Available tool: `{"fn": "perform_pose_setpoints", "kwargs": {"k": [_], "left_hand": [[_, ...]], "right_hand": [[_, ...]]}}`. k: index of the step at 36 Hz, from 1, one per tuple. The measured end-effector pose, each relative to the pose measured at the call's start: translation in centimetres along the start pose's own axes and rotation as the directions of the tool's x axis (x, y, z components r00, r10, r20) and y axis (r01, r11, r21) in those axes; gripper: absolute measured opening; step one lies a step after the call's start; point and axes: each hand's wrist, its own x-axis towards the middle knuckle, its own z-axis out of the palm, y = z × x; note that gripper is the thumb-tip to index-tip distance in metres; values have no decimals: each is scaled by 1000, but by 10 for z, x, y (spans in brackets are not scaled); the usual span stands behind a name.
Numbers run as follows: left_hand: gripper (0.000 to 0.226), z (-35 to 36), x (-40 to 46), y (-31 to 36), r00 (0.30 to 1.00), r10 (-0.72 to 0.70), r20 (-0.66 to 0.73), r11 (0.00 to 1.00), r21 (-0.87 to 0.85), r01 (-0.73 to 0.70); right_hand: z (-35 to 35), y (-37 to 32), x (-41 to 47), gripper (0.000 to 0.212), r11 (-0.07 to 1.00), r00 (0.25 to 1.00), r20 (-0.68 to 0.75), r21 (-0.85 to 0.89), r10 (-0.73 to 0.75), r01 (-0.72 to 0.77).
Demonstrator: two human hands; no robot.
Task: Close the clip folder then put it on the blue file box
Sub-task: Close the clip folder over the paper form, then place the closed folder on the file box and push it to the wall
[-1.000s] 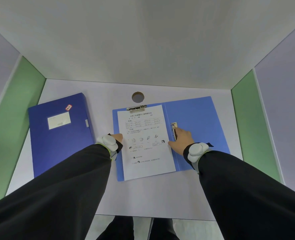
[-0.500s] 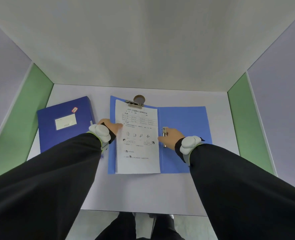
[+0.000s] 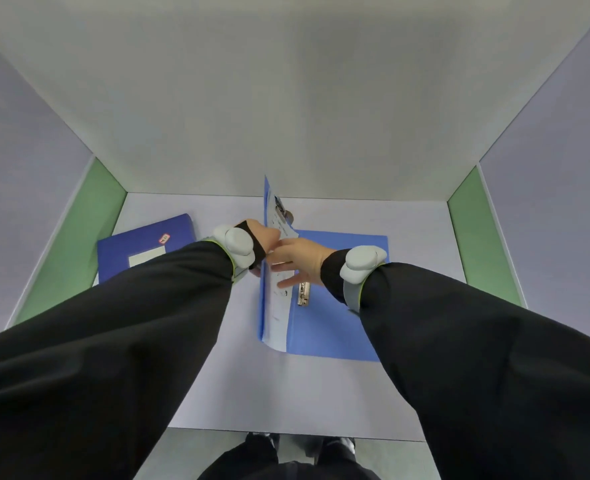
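- The blue file box (image 3: 141, 249) lies flat at the far left of the table (image 3: 286, 393), partly hidden under the left sleeve; its long axis runs near to far.
- The left hand (image 3: 264, 237) is just right of the box, behind the raised left cover of the clip folder (image 3: 338, 327). It seems to hold that cover's outer edge, but the fingers are hidden, so I cannot tell how far they are curled.
- The raised cover stands almost on edge, with the clipped sheet (image 3: 274, 306) on its inner face. The spine runs near to far, and the right cover lies flat on the table.
- The right hand (image 3: 300, 259) reaches left across the flat cover, fingers spread and loose, touching the sheet and gripping nothing.
- A metal side clip (image 3: 303, 294) sits just below that hand.
- My judgement: the cover must fall rightward, so the right hand has to clear. The box lies left, nearer the left hand.
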Motion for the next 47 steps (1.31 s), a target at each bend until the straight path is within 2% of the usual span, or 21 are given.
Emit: {"fn": "perform_pose_setpoints", "kwargs": {"k": [2, 3, 6, 7, 9, 11, 15, 18, 21, 23, 26, 31, 34, 35, 36, 37, 38, 40, 42, 45, 47], "left_hand": [[24, 6, -2, 12, 999, 22, 36, 998, -63, -20], [33, 9, -1, 15, 1000, 12, 12, 996, -93, -11], [74, 21, -7, 30, 1000, -18, -11, 980, -197, 16], [89, 27, -7, 33, 1000, 3, -7, 983, -186, -4], [100, 40, -5, 37, 1000, 29, 5, 981, -192, -28], [98, 51, 1, 39, 999, 44, 20, 977, -210, -39], [78, 73, 8, 43, 996, 83, 44, 959, -277, -68], [60, 92, 20, 37, 990, 128, 63, 982, -146, -118], [39, 102, 25, 22, 993, 120, -1, 993, -15, -120], [30, 108, 32, 12, 996, 84, -1, 994, 76, -84], [21, 116, 47, -5, 999, -35, -12, 994, 106, 36], [17, 118, 60, -23, 993, -110, -49, 986, 122, 115], [16, 121, 71, -31, 991, -129, -41, 985, 113, 133], [16, 122, 72, -33, 990, -130, -45, 985, 112, 134], [21, 124, 75, -35, 991, -123, -54, 985, 111, 129], [30, 125, 77, -36, 992, -112, -66, 986, 115, 119], [38, 126, 79, -37, 992, -104, -76, 987, 116, 112], [40, 127, 85, -38, 992, -108, -65, 989, 95, 114], [31, 128, 87, -35, 991, -129, -44, 991, 31, 131], [34, 129, 81, -30, 986, -165, -2, 979, -121, 163], [28, 130, 79, -28, 982, -178, 63, 961, -202, 187]], "right_hand": [[-7, 1, -7, 45, 1000, 1000, 10, -6, -4, 4], [-10, 1, -9, 44, 1000, 1000, 13, -18, -7, 7], [-23, 8, -18, 51, 1000, 1000, -19, 10, -4, 5], [-28, 10, -21, 48, 999, 999, -32, 39, -1, 2], [-38, 17, -28, 38, 997, 997, -79, 72, 4, 2], [-51, 24, -33, 35, 996, 988, -152, 86, 26, -13], [-76, 46, -38, 50, 997, 954, -293, 69, 61, -43], [-96, 67, -37, 39, 996, 914, -396, 43, 91, -81], [-116, 93, -30, 32, 995, 872, -478, 25, 101, -101], [-125, 109, -26, 37, 994, 848, -521, 13, 98, -107], [-125, 121, -32, 33, 994, 813, -577, -18, 81, -111], [-132, 146, -22, 25, 987, 786, -614, -68, 76, -149], [-134, 152, -18, 37, 970, 746, -659, -109, 93, -217], [-134, 152, -18, 31, 954, 733, -674, -145, 98, -261], [-136, 152, -18, 15, 934, 722, -685, -183, 103, -307], [-138, 155, -17, 18, 919, 708, -698, -201, 109, -339], [-141, 158, -13, 32, 900, 696, -708, -216, 122, -378], [-142, 160, -11, 40, 871, 673, -729, -242, 128, -428], [-142, 162, -7, 39, 854, 672, -728, -258, 135, -451], [-141, 166, -1, 37, 856, 680, -721, -261, 135, -447], [-142, 168, 1, 36, 856, 677, -723, -255, 139, -449]]}}
